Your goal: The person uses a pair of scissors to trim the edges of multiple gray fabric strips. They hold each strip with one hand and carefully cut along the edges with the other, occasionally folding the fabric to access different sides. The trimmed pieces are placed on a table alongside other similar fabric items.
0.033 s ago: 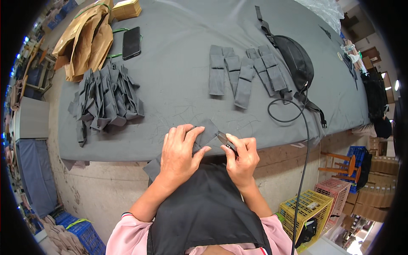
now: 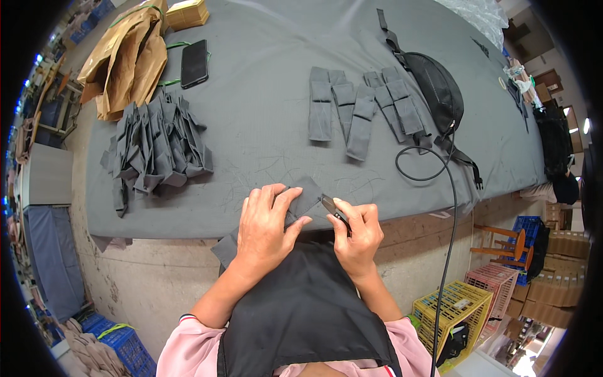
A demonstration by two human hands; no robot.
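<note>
At the table's near edge my left hand (image 2: 267,223) grips a dark grey fabric piece (image 2: 307,196), thumb and fingers pinching it. One end of the fabric hangs below my wrist. My right hand (image 2: 358,235) is closed round small dark thread snips (image 2: 335,208), whose tips touch the fabric's right corner. Loose thread ends (image 2: 355,186) are scattered on the cloth around my hands. A heap of folded grey fabric pieces (image 2: 160,147) lies to the left. Several flat grey strips (image 2: 361,122) are laid out beyond my right hand.
On the grey-covered table (image 2: 264,94) are a brown paper bag (image 2: 129,56), a phone (image 2: 194,63), a yellowish stack (image 2: 187,14) and a black waist bag (image 2: 433,85). From it a black cable (image 2: 453,213) runs down past my right arm. Yellow crates (image 2: 452,308) and a wooden stool (image 2: 512,244) stand at right.
</note>
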